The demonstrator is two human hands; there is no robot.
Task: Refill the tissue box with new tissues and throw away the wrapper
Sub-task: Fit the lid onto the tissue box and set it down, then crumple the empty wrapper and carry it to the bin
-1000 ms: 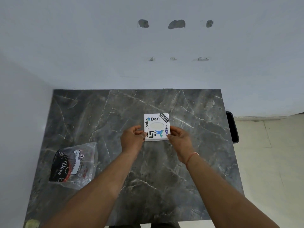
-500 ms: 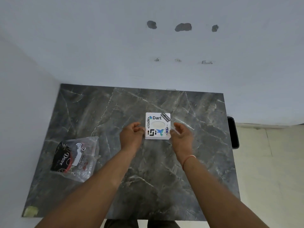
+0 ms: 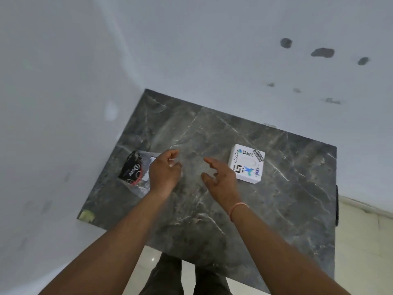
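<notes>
My two hands have let go of the tissue box and moved left. The plastic wrapper (image 3: 138, 171) lies on the left of the dark worktop (image 3: 287, 199). My left hand (image 3: 164, 173) hangs just over its right edge, grip spread and empty. My right hand (image 3: 219, 177) is near it, grip spread too. The white tissue box (image 3: 247, 163) now sits alone, just right of that hand.

White box (image 3: 247, 165) with stickers; black-printed clear wrapper (image 3: 136, 170); dark grey table (image 3: 276, 199), white-veined; orange wristband (image 3: 238, 209).
</notes>
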